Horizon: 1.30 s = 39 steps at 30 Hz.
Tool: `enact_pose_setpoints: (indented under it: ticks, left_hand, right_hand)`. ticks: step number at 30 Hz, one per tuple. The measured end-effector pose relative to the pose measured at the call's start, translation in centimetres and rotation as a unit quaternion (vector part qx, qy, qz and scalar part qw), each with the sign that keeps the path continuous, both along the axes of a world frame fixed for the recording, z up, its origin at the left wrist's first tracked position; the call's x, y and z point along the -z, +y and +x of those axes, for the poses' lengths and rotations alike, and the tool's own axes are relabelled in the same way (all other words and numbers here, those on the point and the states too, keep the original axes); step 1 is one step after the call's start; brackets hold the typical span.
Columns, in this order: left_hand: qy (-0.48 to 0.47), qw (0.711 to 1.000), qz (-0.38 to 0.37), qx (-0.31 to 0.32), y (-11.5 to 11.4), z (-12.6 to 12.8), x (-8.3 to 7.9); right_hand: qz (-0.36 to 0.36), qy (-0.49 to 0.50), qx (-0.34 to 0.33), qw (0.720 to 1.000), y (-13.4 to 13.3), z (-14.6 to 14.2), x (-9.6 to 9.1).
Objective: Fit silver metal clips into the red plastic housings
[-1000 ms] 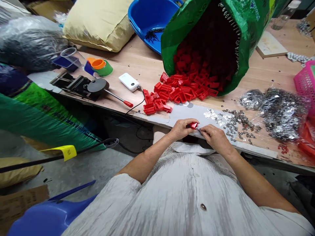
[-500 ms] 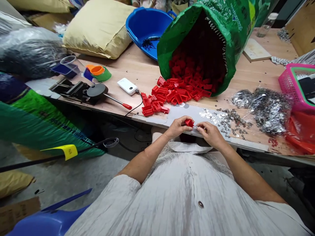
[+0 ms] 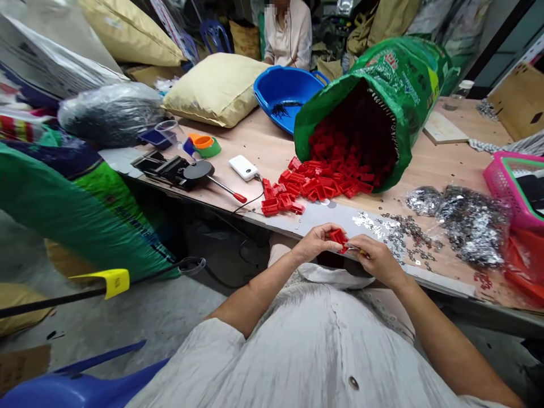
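Red clip pinched by left hand fingers; right hand fingers pinch metal piece.

A long wooden table stands on grey concrete floor.

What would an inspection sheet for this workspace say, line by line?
Surface: wooden table, with a grey sheet at the near edge.
Job's things: red part and metal piece in the hands; red pile spilling from the green sack; loose metal bits.
Clutter: bagged bits, blue basin, lever press, cups, pink basket.
Grips: left hand shut on the red part; right hand pinches the metal piece against it.
Cables: black cable runs from the power bank over the table edge.
Surroundings: floor sack; another person behind the basin.
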<state>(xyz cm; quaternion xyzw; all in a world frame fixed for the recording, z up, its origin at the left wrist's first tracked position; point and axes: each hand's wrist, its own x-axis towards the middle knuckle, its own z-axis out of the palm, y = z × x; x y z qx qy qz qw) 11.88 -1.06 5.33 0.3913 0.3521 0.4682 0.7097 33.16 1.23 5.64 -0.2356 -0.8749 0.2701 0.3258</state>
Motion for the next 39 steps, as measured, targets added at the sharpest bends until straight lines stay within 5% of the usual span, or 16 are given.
enact_pose_setpoints:
  ticks: [7, 15, 32, 39]
  left_hand:
    - [0.025, 0.999, -0.037, 0.003, -0.4, -0.3, -1.3]
    - [0.048, 0.998, -0.041, 0.005, -0.5, -0.3, -1.5]
    - [-0.025, 0.998, -0.061, 0.018, -0.6, 0.1, -1.8]
    - [0.001, 0.999, -0.031, 0.009, -0.6, 0.6, -1.9]
  right_hand:
    - [0.116, -0.01, -0.021, 0.993, -0.1, -0.3, 0.2]
    - [0.148, 0.002, -0.043, 0.988, 0.0, -0.5, 0.1]
    - [0.107, 0.034, -0.067, 0.991, -0.1, 0.3, -1.0]
    - [0.033, -0.056, -0.048, 0.997, 0.2, 0.3, -2.5]
